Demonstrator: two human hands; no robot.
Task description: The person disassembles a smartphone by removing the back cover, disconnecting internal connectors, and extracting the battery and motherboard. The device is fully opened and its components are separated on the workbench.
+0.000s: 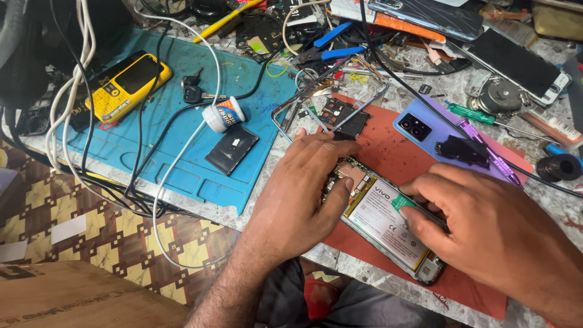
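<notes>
My left hand (306,182) lies flat over the upper end of the opened phone (384,220), fingers together and thumb pressed to its near side, which pins it on the red mat (395,152) near the bench's front edge. My right hand (492,234) curls over the lower end, fingertips pinching the green tab (402,202) on the white battery (382,222). The metal frame (331,97), lilac back cover (425,130) and purple screwdriver (489,152) lie farther back; a glue tube (223,115) rests on the blue mat (182,164).
</notes>
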